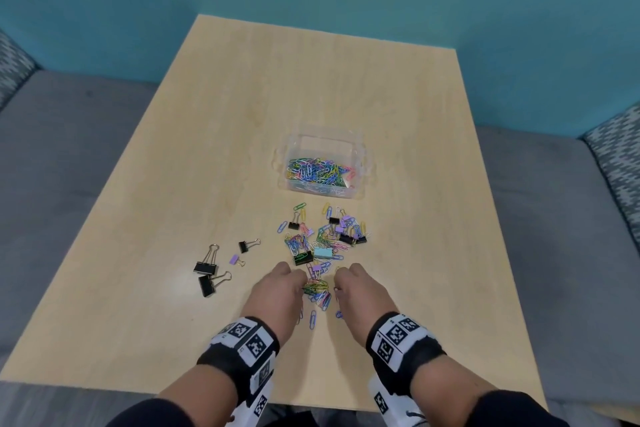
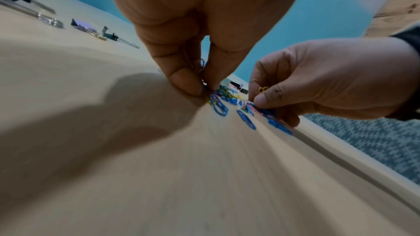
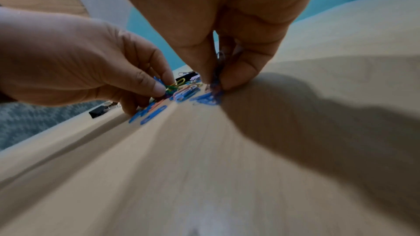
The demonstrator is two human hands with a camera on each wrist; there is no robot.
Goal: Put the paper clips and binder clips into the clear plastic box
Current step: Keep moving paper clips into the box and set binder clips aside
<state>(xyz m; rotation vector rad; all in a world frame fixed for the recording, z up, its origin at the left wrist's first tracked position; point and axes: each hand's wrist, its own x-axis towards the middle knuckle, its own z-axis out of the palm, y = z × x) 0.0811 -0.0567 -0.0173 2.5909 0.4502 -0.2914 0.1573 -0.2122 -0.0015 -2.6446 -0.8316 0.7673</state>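
A clear plastic box (image 1: 360,163) sits mid-table, part filled with coloured paper clips (image 1: 318,172). In front of it lies a loose heap of paper clips and binder clips (image 1: 325,236). My left hand (image 1: 277,291) pinches a bunch of coloured paper clips (image 1: 315,286) at the heap's near end; its fingertips (image 2: 195,89) press together on the table. My right hand (image 1: 360,291) pinches paper clips (image 3: 216,85) just to the right. Loose blue clips (image 2: 245,119) lie between the hands.
Black binder clips (image 1: 207,276), a small purple one (image 1: 234,259) and another black one (image 1: 247,245) lie apart to the left on the wooden table (image 1: 242,114). A grey bench with patterned cushions (image 1: 620,163) surrounds the table, under a teal wall.
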